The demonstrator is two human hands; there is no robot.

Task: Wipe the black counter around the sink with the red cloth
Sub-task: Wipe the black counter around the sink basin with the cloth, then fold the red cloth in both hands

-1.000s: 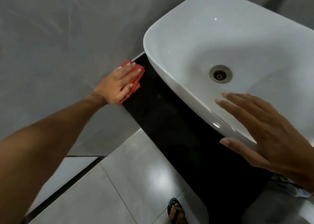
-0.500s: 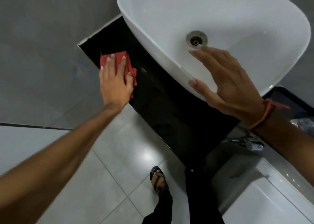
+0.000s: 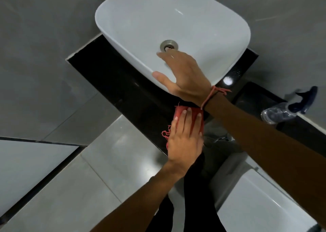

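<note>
The red cloth lies flat on the black counter, near its front edge and below the white sink. My left hand presses down on the cloth with fingers spread; frayed threads stick out at the cloth's left side. My right hand rests open on the sink's front rim, fingers reaching toward the drain. A red thread is tied around my right wrist, and that forearm crosses above the cloth's right corner.
Grey wall tiles surround the sink. A crumpled plastic bottle and a dark object lie on a ledge at the right. A white toilet tank stands at lower right. Glossy floor tiles and my dark trouser legs show below.
My left hand has slid the red cloth along the counter's front strip, from the far left corner to under my right wrist. The view has swung left.
</note>
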